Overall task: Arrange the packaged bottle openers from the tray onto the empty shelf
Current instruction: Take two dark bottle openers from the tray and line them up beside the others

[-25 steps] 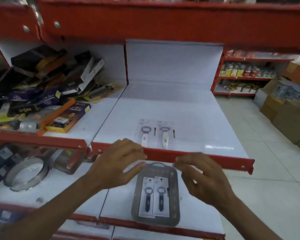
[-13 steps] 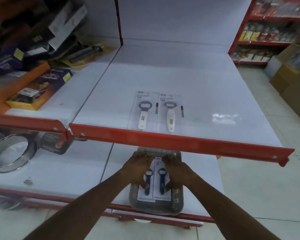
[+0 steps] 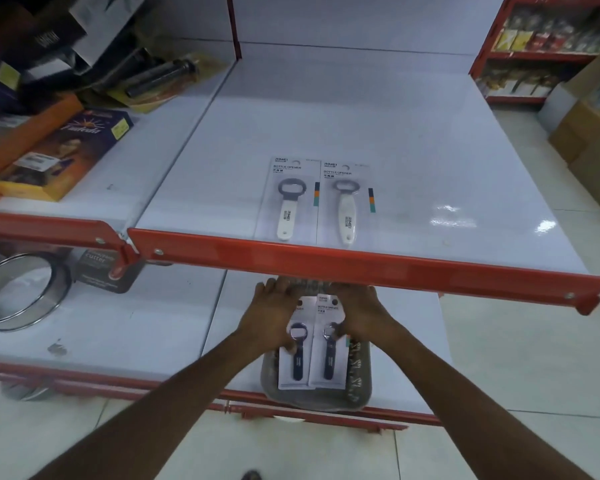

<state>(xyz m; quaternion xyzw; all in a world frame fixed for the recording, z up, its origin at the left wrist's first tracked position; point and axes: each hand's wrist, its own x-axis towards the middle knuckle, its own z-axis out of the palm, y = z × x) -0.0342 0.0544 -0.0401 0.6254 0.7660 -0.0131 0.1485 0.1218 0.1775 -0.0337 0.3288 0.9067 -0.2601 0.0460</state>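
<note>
Two packaged white-handled bottle openers lie side by side on the upper white shelf (image 3: 413, 150), the left pack (image 3: 290, 206) touching the right pack (image 3: 347, 209), just behind the red front lip. On the lower shelf a grey tray (image 3: 359, 382) holds two packs with dark blue handles. My left hand (image 3: 269, 315) grips the left blue pack (image 3: 297, 358) by its left edge. My right hand (image 3: 362, 315) pinches the right blue pack (image 3: 328, 358) at its right edge. Both packs still lie in the tray.
The red shelf lip (image 3: 361, 268) overhangs my hands and hides the tray's far end. Boxed goods (image 3: 59, 157) crowd the upper shelf to the left. A round metal sieve (image 3: 18, 292) sits lower left. Cardboard boxes (image 3: 589, 133) stand on the tiled floor at right.
My hands dropped from the red shelf lip down to the tray and closed on the two blue-handled packs. The view tilted down and moved nearer.
</note>
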